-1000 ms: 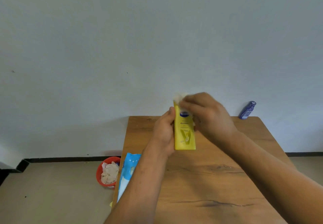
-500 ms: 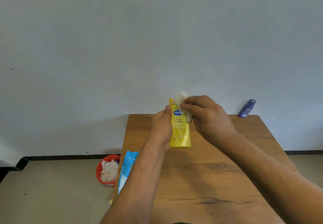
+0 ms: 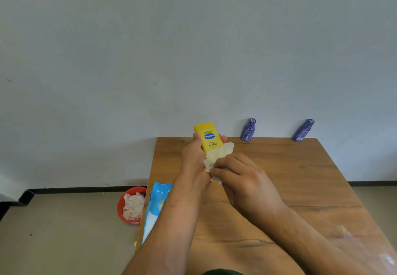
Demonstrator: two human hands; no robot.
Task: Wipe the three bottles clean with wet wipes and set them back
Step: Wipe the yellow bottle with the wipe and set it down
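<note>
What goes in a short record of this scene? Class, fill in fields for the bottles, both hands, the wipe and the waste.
Held bottle: yellow bottle
Left hand: grips the yellow bottle
Right hand: holds wet wipe against its lower part
Other bottles: middle blue bottle and right blue bottle, at table's far edge
Waste: red bin on floor, holding used wipes

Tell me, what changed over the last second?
The right hand slid the wet wipe down the yellow bottle from top to lower end, uncovering its label and a blue bottle behind. The left hand keeps holding the yellow bottle; the other blue bottle, wipes pack and red bin stayed put.
</note>
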